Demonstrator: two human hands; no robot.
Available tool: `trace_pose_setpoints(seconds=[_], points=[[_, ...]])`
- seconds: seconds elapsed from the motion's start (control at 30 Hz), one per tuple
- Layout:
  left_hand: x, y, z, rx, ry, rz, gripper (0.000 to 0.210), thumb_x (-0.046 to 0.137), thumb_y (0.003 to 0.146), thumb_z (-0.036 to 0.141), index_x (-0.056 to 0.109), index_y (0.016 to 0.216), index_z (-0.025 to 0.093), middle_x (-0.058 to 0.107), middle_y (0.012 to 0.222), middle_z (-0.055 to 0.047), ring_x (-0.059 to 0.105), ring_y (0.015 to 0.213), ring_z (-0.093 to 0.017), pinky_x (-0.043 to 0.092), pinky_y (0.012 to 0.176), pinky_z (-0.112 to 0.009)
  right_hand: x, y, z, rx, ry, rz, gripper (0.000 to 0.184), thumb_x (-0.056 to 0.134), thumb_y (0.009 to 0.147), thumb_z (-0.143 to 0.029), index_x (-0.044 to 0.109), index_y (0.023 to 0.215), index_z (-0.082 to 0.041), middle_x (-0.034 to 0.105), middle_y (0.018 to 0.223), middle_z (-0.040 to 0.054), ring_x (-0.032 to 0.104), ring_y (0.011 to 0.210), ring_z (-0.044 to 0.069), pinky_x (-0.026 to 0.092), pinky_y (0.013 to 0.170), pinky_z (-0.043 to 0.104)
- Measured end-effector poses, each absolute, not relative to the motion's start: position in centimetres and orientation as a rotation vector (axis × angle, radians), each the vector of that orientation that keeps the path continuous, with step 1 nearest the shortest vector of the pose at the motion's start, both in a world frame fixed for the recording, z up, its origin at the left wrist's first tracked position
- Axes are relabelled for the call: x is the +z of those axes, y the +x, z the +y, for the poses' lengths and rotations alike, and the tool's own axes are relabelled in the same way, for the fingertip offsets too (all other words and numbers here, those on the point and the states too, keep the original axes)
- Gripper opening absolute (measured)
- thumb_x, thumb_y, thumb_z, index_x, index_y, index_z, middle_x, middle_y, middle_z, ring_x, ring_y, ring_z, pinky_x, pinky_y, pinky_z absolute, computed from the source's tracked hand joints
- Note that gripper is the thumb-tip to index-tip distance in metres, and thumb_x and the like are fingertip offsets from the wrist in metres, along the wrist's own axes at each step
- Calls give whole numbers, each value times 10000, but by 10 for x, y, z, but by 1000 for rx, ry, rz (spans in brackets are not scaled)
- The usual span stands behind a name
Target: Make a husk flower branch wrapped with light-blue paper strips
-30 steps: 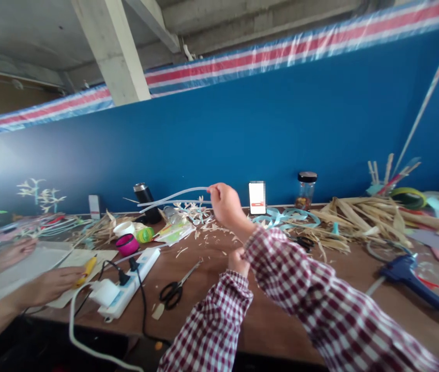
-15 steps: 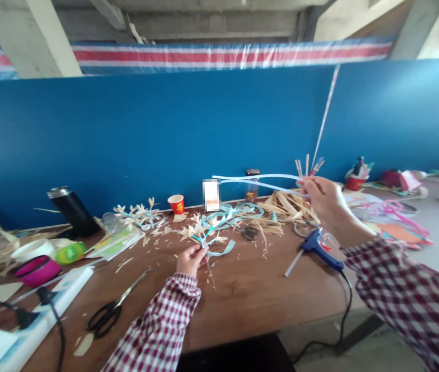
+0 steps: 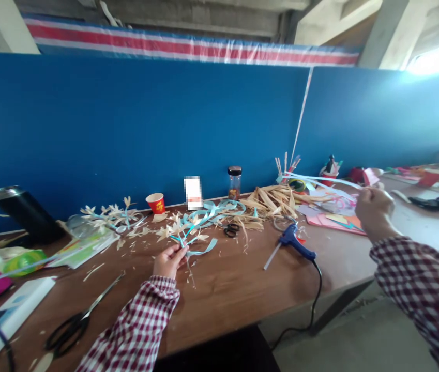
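My left hand [image 3: 169, 261] is pinched closed on the stem of a branched spray of pale, dried-husk flowers [image 3: 182, 232] with light-blue stems. A loose light-blue ribbon [image 3: 207, 249] trails to the right of that spray. Over the right side of the table, my right hand [image 3: 374, 209] is raised with its fingers closed on long, thin, pale strips [image 3: 331, 180], which stretch out to the left. I cannot tell their material. Below and left of this hand lies a blue glue gun [image 3: 294, 242] with a clear glue stick out of its back end.
Black-handled scissors [image 3: 75, 323] lie front left by a white power strip [image 3: 17, 315]. Behind stand a black flask [image 3: 27, 214], a red paper cup [image 3: 155, 203] and a lidded jar [image 3: 235, 183]. Dried husks [image 3: 268, 201] and another flower spray [image 3: 112, 214] lie farther back.
The view has turned to the right. My right hand has moved farther right with the pale strips in it. My left hand keeps its hold on the flower spray.
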State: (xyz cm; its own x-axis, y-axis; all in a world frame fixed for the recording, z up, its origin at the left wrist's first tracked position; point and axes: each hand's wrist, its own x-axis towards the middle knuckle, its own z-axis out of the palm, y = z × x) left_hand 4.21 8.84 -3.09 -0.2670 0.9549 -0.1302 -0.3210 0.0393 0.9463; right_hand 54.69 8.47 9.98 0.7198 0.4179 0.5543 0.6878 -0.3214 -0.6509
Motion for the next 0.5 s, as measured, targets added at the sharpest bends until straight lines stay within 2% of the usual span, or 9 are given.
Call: trace_pose_setpoints(seconds=[0.13,0.23,0.33,0.4,0.5], points=[[-30,43,88,1478,758,1217,179,775,611,107,704,775,128,714,698,-34,650,596,-112,528,533,-192,80,554,85,-320,-2065,-842,347,403,807,-91,694,995,-109,624,887,253,557,828,237,343,670,391],[-29,43,87,1473,765,1227,199,785,598,118,706,780,130,713,694,-33,650,594,-117,527,535,-198,64,553,86,-257,-2130,-892,292,530,733,-105,706,957,-168,618,910,232,571,842,261,359,656,403],[-29,42,87,1469,771,1232,211,790,592,128,708,787,131,708,676,-29,644,579,-114,523,525,-194,58,540,85,-256,-2144,-965,398,618,679,-118,662,1071,-172,590,1014,258,551,965,309,367,712,442],[-29,42,87,1466,775,1230,210,789,596,132,709,790,131,706,671,-30,642,576,-112,522,524,-194,61,517,78,-278,-2094,-1064,418,613,720,-147,619,1137,-176,566,1110,251,515,1063,295,380,785,424],[-29,42,87,1460,779,1230,218,794,594,145,709,794,129,712,692,-46,648,595,-122,528,542,-207,67,459,50,-322,-1864,-1297,288,551,825,-195,601,1108,-228,586,1123,174,552,1035,206,423,835,319]])
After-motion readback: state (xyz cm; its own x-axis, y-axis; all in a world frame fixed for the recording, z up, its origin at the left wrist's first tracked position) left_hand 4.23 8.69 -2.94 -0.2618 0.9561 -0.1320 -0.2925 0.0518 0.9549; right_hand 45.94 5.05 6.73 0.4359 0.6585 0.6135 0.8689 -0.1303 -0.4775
